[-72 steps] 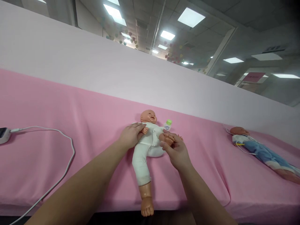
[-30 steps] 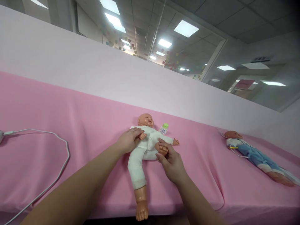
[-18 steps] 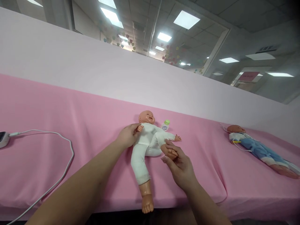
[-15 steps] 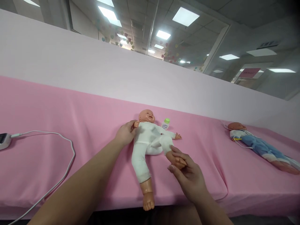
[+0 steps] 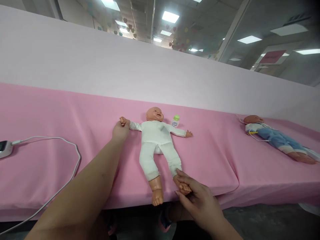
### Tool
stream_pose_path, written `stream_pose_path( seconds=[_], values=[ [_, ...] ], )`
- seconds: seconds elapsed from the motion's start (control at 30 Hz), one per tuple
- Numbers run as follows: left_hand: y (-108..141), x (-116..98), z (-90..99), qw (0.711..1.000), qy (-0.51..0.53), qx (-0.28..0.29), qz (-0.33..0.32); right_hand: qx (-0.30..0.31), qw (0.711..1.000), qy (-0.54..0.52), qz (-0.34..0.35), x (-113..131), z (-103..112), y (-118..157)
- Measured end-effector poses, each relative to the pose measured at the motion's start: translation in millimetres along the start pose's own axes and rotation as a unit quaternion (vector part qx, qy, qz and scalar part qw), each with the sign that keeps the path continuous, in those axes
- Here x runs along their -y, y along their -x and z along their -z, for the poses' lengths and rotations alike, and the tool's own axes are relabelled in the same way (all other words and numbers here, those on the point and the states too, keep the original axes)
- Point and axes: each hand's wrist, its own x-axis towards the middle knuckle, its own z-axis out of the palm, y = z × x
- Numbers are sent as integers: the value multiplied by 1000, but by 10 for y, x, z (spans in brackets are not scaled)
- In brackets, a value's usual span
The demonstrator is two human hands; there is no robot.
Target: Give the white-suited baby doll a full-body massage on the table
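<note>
A baby doll [image 5: 157, 133] with a white cloth body lies face up on the pink sheet [image 5: 100, 110], its head toward the wall. My left hand [image 5: 121, 130] is closed round the doll's small hand at the left, and that arm is stretched out sideways. Around the foot at the right, my right hand [image 5: 197, 196] has its thumb and fingers on either side of the ankle. The doll's other foot rests at the sheet's front edge. Beside its head stands or lies a small bottle [image 5: 175, 121] with a green cap.
A second doll [image 5: 277, 138] in blue and white clothes lies at the right with thin tubing about it. On the far left is a white device [image 5: 5, 149] with a white cable [image 5: 77, 156] running to the front edge. A white wall [image 5: 125, 73] rises behind.
My left hand has moved left, drawing the doll's arm out from its body. My right hand has lowered the bent leg, which is now straighter. The camera view has shifted.
</note>
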Motion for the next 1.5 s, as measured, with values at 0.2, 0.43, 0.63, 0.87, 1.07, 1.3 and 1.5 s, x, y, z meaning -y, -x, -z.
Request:
stream_pose_path(
  seconds=[0.2, 0.43, 0.63, 0.87, 1.07, 1.3, 1.5],
  values=[
    [124, -142, -40, 999, 24, -15, -29, -5, 1000, 0, 21, -83, -33, -62],
    [361, -302, -200, 969, -76, 21, -234, -80, 995, -29, 57, 203, 127, -448],
    [398, -230, -329, 930, -201, 104, -289, -99, 992, -72, 19, 232, -14, -971],
    [396, -183, -376, 919, -239, 140, -282, -95, 993, -56, 34, 20, -324, -1334],
    [367, -196, -327, 933, -191, 114, -283, -84, 993, -82, 16, 38, -285, -1154],
    [238, -190, -179, 973, -107, 54, -195, -53, 995, -87, 4, 114, 27, -598],
    [67, -70, -122, 1000, 3, -14, -24, -4, 997, -78, -18, 57, 128, -243]
  ],
)
